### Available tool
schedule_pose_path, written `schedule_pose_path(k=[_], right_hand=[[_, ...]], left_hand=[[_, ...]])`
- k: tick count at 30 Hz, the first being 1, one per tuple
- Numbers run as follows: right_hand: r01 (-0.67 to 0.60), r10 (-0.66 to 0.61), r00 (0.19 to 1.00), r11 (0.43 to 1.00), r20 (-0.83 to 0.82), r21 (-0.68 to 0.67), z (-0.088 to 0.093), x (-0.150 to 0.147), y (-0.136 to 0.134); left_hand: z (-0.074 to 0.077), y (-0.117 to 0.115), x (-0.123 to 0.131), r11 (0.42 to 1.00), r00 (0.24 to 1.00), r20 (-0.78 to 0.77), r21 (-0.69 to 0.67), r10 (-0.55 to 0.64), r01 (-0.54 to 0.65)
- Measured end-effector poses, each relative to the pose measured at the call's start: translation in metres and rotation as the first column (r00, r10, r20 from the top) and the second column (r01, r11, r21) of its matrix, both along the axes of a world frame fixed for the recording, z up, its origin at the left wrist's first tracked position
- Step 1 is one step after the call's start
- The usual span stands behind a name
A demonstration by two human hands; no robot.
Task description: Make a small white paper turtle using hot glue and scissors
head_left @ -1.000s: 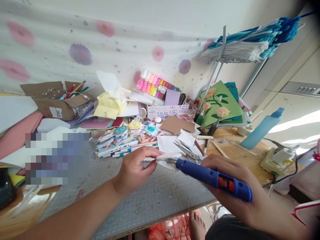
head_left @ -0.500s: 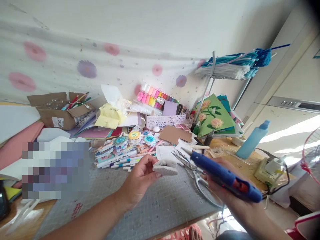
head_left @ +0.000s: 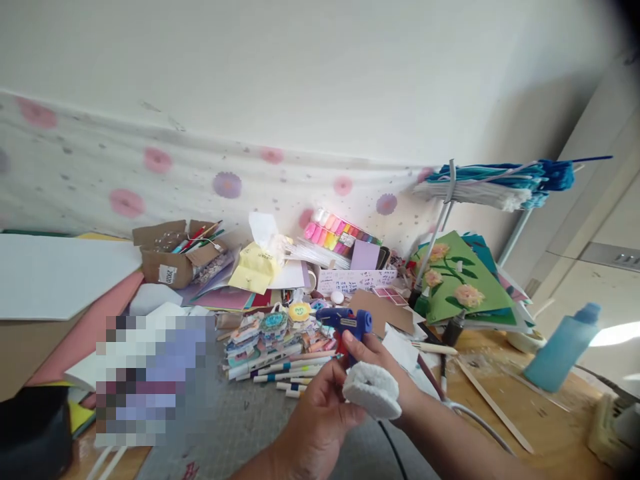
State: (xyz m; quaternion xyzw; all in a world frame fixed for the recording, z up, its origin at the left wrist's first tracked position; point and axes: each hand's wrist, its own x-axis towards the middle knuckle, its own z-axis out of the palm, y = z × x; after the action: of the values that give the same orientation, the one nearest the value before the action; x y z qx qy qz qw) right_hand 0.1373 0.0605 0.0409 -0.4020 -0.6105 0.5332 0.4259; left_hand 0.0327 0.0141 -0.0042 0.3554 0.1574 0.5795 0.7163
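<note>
My left hand (head_left: pixel 320 415) pinches a white fuzzy piece (head_left: pixel 373 390) between thumb and fingers, above the cutting mat. The piece looks like two rounded soft layers lying one on the other. Just beyond it, my right hand (head_left: pixel 385 367) is closed round the handle of a blue hot glue gun (head_left: pixel 350 321), whose nozzle points left. The white piece hides part of the right hand and the gun's grip. A dark cable (head_left: pixel 393 448) runs down from behind my hands towards the front edge.
Several markers (head_left: pixel 280 367) lie on the grey cutting mat (head_left: pixel 225 427) behind my hands. A cardboard box (head_left: pixel 167 267) holds pencils at the back left. To the right are a blue bottle (head_left: pixel 563 350), a wooden stick (head_left: pixel 495 403) and a green flower picture (head_left: pixel 457 283).
My right hand has swung the glue gun leftward, behind the white piece, and its nozzle has turned. The left hand has moved the piece right and lower. The camera view has shifted too.
</note>
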Motion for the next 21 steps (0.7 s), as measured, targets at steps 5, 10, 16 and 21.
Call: schedule_pose_path(k=[5,10,16,21], right_hand=[[-0.282,0.228,0.893,0.956,0.388,0.086,0.007,0.021,0.044],[-0.275,-0.038,0.678,0.913,0.734,0.301,0.035,0.039,0.132],[-0.316,-0.427,0.387,0.771,0.817,0.553,0.051,-0.046,0.216],[-0.377,-0.527,0.231,0.727,0.818,0.574,0.04,-0.102,0.24]], left_hand=[[-0.011,0.018,-0.011,0.985,0.984,0.05,-0.021,0.17,-0.169],[-0.006,0.026,-0.02,0.955,0.957,0.039,-0.083,0.289,-0.285],[0.0,0.023,-0.02,0.959,0.955,0.097,-0.073,0.279,-0.272],[0.0,0.029,-0.022,0.953,0.944,0.14,-0.103,0.298,-0.286]])
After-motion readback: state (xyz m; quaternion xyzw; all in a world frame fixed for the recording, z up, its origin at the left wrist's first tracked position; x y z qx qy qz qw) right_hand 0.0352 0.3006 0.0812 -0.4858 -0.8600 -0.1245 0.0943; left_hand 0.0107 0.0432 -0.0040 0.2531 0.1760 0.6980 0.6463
